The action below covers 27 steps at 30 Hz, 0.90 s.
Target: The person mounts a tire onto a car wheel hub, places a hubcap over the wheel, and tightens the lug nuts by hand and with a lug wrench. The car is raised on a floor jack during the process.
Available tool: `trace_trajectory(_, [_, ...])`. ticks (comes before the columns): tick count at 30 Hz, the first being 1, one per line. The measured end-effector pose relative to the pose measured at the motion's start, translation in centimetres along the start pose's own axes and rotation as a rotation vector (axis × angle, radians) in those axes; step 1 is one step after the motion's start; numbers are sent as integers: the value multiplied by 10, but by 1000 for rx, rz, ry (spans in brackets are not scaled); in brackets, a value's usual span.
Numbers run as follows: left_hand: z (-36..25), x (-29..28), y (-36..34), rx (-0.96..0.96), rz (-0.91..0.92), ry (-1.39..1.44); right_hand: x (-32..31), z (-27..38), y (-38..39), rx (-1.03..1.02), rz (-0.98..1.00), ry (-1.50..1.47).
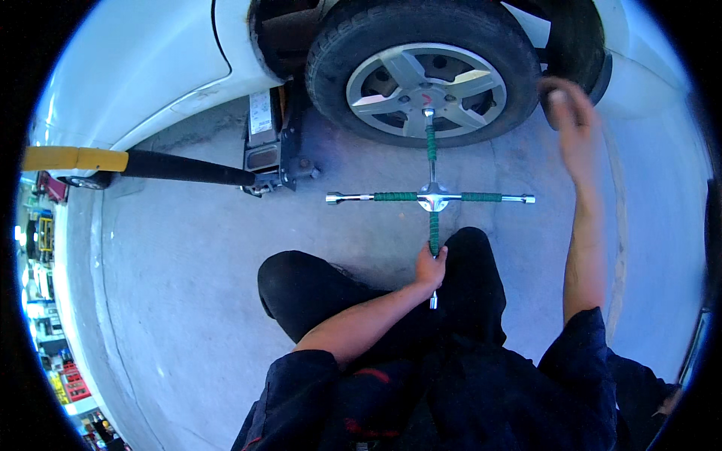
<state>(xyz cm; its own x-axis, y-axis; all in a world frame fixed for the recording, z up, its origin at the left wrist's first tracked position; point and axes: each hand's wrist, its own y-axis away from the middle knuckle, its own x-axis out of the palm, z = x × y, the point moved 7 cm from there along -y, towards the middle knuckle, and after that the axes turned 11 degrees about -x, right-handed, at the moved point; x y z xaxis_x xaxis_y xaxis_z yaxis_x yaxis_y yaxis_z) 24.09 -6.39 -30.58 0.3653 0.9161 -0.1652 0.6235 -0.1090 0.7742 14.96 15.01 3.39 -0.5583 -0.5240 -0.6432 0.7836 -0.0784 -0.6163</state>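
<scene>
My left hand (430, 267) is closed round the near arm of a four-way lug wrench (433, 198), chrome with green wrapping on its arms. The wrench's far socket meets the lower middle of the wheel's silver five-spoke rim (406, 71). Its side arms stretch left and right above the floor. My right hand (573, 120) is raised at the right edge of the black tyre (331, 90), blurred, fingers apart and holding nothing visible. Whether it touches the tyre I cannot tell.
A floor jack (267, 154) stands under the white car (150, 68), left of the wheel. Its yellow and black handle (135, 161) reaches out to the left. My bent knees (301, 289) are close to the wrench. Shop equipment (49, 301) lines the far left.
</scene>
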Motion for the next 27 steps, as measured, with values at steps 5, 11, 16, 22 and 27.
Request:
trace_trajectory(5, [4, -6, 1, -4, 66, -2, 69, -111, 92, 139, -109, 172])
trace_trajectory(11, [13, -14, -15, 57, -19, -12, 173, -154, 184, 513, 846, 152])
trace_trajectory(16, [15, -19, 12, 92, -24, -71, 143, -92, 179, 304, 756, 494])
trace_trajectory(22, [-3, -9, 33, 185, 97, -5, 103, -77, 165, 235, 651, 607])
trace_trajectory(27, [-42, -4, 68, 25, 256, 96, 78, -66, 132, 117, 625, 699])
